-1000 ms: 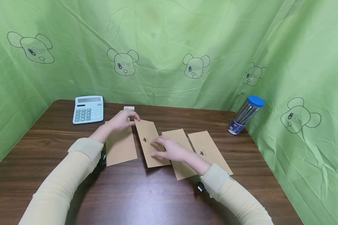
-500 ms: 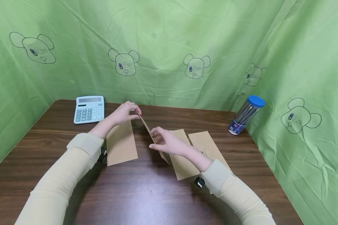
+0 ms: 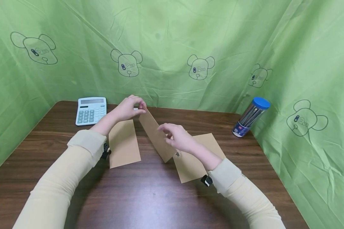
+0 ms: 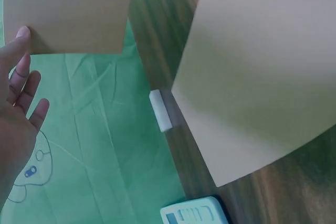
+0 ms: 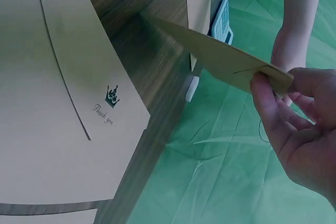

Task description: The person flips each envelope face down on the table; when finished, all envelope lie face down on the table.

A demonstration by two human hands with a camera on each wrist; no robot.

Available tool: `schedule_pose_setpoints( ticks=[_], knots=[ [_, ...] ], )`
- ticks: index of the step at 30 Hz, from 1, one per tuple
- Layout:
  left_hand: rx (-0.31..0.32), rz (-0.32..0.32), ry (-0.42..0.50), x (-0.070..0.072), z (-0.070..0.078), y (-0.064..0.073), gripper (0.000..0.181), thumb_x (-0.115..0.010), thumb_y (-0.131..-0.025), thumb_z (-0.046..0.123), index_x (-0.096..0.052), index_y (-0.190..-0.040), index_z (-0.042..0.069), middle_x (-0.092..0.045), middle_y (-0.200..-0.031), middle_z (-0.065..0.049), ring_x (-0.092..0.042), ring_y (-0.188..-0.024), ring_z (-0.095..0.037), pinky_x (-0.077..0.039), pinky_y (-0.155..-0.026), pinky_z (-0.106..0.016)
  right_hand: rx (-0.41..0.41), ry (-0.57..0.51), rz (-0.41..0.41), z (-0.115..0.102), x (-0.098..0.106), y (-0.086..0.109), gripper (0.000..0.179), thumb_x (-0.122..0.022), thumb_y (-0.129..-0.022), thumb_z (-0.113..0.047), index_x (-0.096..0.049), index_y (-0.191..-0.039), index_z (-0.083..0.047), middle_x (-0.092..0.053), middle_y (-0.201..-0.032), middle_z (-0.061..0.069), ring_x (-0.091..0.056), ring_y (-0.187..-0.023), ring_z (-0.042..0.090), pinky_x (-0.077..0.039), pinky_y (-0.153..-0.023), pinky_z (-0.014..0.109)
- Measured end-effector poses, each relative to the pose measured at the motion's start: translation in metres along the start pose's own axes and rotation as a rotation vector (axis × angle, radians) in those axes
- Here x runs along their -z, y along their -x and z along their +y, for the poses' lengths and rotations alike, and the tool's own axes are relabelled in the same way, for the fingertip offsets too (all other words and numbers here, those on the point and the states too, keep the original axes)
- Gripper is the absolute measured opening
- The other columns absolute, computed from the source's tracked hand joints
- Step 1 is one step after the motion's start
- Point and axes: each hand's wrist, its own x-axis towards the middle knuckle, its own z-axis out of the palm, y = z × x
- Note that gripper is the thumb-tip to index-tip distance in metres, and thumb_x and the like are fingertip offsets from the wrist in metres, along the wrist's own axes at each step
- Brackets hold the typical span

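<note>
My left hand (image 3: 129,108) pinches the far corner of a brown kraft-paper envelope (image 3: 156,135), its thumb lying on the paper in the left wrist view. My right hand (image 3: 179,136) grips a long edge of the same envelope; in the right wrist view its thumb and a finger close on the paper's end (image 5: 231,66). The envelope stands tilted over the table, a plain face toward the head camera. Flat to the left lies another envelope (image 3: 124,146). Two more lie at the right, the nearer envelope (image 3: 190,168) partly under my right hand and the outer envelope (image 3: 210,143) beyond it.
A light blue calculator (image 3: 90,111) lies at the back left of the dark wooden table (image 3: 126,197). At the back right stands a blue-lidded tube of pencils (image 3: 250,117). A small white block (image 4: 160,110) is at the far edge, before a green curtain (image 3: 166,47).
The envelope has been lifted and turned, from its crown-printed face through edge-on to a plain face. My left hand has risen away from me; my right hand has shifted slightly up and right.
</note>
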Motion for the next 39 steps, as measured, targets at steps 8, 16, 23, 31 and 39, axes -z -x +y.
schedule_pose_setpoints(
  ticks=[8,16,23,31,39],
  knots=[
    [0.021,-0.016,0.044,-0.001,0.01,-0.004,0.041,-0.073,-0.082,0.014,-0.059,-0.119,0.007,-0.063,-0.098,-0.006,-0.05,-0.108,-0.028,-0.034,-0.099,-0.045,-0.033,0.055,0.079,0.008,-0.002,0.005,0.043,-0.061,-0.076,0.009,-0.064,-0.117,-0.005,-0.066,-0.103,0.007,-0.058,-0.076,0.013,-0.048,-0.07,0.023],
    [0.131,-0.106,0.132,-0.005,0.002,0.006,0.041,-0.073,-0.082,0.017,-0.055,-0.118,0.006,-0.064,-0.111,-0.012,-0.057,-0.109,-0.027,-0.04,-0.099,-0.045,-0.099,-0.052,0.133,0.017,-0.009,0.014,0.045,-0.065,-0.075,0.006,-0.065,-0.117,-0.007,-0.065,-0.105,0.005,-0.064,-0.075,0.012,-0.051,-0.063,0.024],
    [0.163,-0.186,0.167,-0.013,-0.009,0.018,0.043,-0.073,-0.082,0.015,-0.048,-0.114,0.004,-0.063,-0.101,-0.012,-0.058,-0.099,-0.027,-0.042,-0.092,-0.044,-0.141,-0.16,0.169,0.027,-0.02,0.021,0.045,-0.068,-0.076,0.004,-0.064,-0.12,-0.009,-0.065,-0.103,0.003,-0.066,-0.072,0.009,-0.05,-0.061,0.027],
    [0.059,-0.159,0.167,-0.026,-0.018,0.022,0.031,-0.073,-0.081,0.006,-0.052,-0.105,0.005,-0.059,-0.093,-0.008,-0.057,-0.086,-0.022,-0.045,-0.083,-0.041,-0.195,-0.229,0.123,0.035,-0.035,0.023,0.054,-0.073,-0.076,0.0,-0.059,-0.127,-0.009,-0.061,-0.105,0.005,-0.065,-0.078,0.01,-0.051,-0.074,0.033],
    [0.059,-0.174,0.144,-0.042,-0.021,0.03,0.028,-0.072,-0.079,0.004,-0.058,-0.103,0.0,-0.061,-0.097,-0.012,-0.057,-0.091,-0.026,-0.045,-0.087,-0.044,-0.208,-0.159,0.02,0.043,-0.05,0.025,0.06,-0.075,-0.074,-0.001,-0.055,-0.13,-0.006,-0.056,-0.121,0.011,-0.058,-0.08,0.016,-0.047,-0.064,0.019]
  ],
)
